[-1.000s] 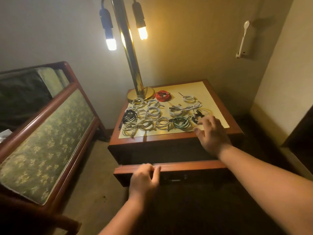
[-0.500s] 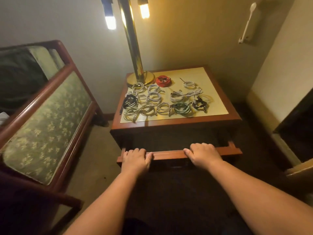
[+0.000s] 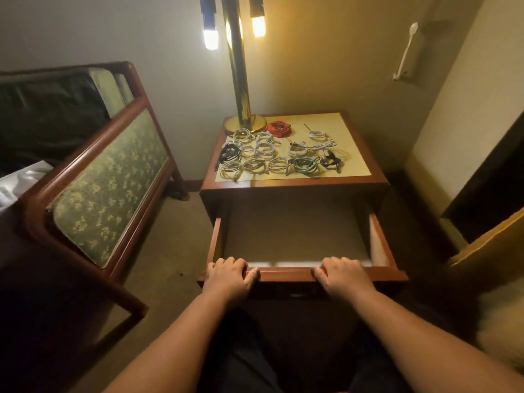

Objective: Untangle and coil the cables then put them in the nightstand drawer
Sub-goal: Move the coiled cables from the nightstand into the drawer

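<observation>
down at the front lip of the wide-open wooden nightstand drawer [image 3: 378, 242], both hands are clamped on: the left hand [image 3: 229, 275] curls its fingers over the reddish top rail near the left corner, the right hand [image 3: 344, 276] does the same further along, and the two sit well apart with bare rail between them. nothing shows inside the drawer, only a pale floor. up on the cream-topped red-brown nightstand [image 3: 295, 188] the coiled cables [image 3: 265, 148] lie in rows. most are white, with a red coil [image 3: 279, 129] at the back just beside the round brass lamp base [image 3: 246, 126], a black coil [image 3: 229, 153] at the left, a teal-green coil [image 3: 306, 165] in the front row and a small dark bundle [image 3: 330, 161] to its right. so the coiling looks done and what's left, i'd say, is the loading. now the risks: the drawer is a long way out, and another tug could pull it off its runners and drop it. several coils touch or overlap, so lifting one could drag a neighbour along or spring it loose. the front row sits near the edge, where a careless sweep would send coils to the carpet. reaching for the red coil risks a knock on the lamp.
</observation>
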Tool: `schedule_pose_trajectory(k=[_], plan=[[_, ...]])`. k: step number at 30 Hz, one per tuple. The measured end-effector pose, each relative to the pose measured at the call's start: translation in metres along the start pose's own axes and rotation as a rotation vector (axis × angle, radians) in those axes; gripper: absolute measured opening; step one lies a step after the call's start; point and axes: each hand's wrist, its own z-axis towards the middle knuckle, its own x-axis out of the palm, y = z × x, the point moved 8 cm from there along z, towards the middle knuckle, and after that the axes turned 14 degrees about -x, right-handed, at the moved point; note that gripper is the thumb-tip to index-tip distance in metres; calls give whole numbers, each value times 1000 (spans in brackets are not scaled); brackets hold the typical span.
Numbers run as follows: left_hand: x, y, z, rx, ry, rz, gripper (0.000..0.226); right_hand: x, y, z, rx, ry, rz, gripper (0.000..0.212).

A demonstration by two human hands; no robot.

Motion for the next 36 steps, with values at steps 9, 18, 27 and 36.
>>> schedule_pose_trajectory(k=[9, 18, 27, 36], plan=[[-28, 4, 32, -22, 97, -231, 34, -8, -3, 20, 14, 82, 216, 32], [-184, -5, 142, -23, -392, -453, 57, -145, 53, 175, -265, -356, 297, 25], [-184, -21, 199, 65, -272, -104, 81, -163, 69, 276, -285, -278, 175, 62], [-204, -13, 156, 402, -452, -141, 34, -158, 63, 274, -497, -422, 98, 28]])
